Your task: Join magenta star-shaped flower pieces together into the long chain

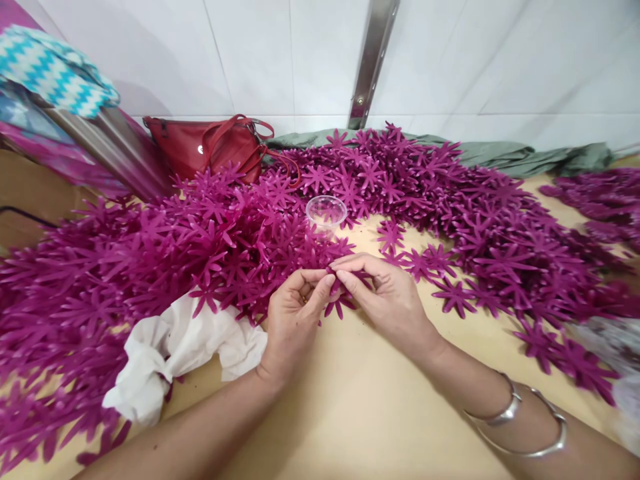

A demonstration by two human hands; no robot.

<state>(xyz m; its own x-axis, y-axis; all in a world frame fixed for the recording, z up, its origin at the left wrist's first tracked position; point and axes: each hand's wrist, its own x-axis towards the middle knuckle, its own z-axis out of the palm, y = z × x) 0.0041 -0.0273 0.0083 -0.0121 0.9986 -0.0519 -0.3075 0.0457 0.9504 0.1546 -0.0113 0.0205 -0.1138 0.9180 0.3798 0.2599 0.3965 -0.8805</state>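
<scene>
In the head view my left hand (296, 313) and my right hand (395, 300) meet at the middle, fingertips pinched together on a small magenta artificial flower piece (338, 293). Its narrow petals stick out below my fingers, and its centre is hidden by the fingertips. Just beyond my hands stands a clear round plastic cup (326, 212); what it holds is too indistinct to tell. Large heaps of the same star-shaped magenta pieces lie on the left (165, 247) and right (440, 193), with a few loose ones (454, 297) beside my right hand.
Crumpled white tissue (185, 340) lies left of my left forearm. A red handbag (185, 143) and grey-green cloth (530, 157) sit along the tiled wall. Clear plastic wrapping (613, 343) is at the right. A patterned blue cloth (57, 70) hangs over a metal post at the left.
</scene>
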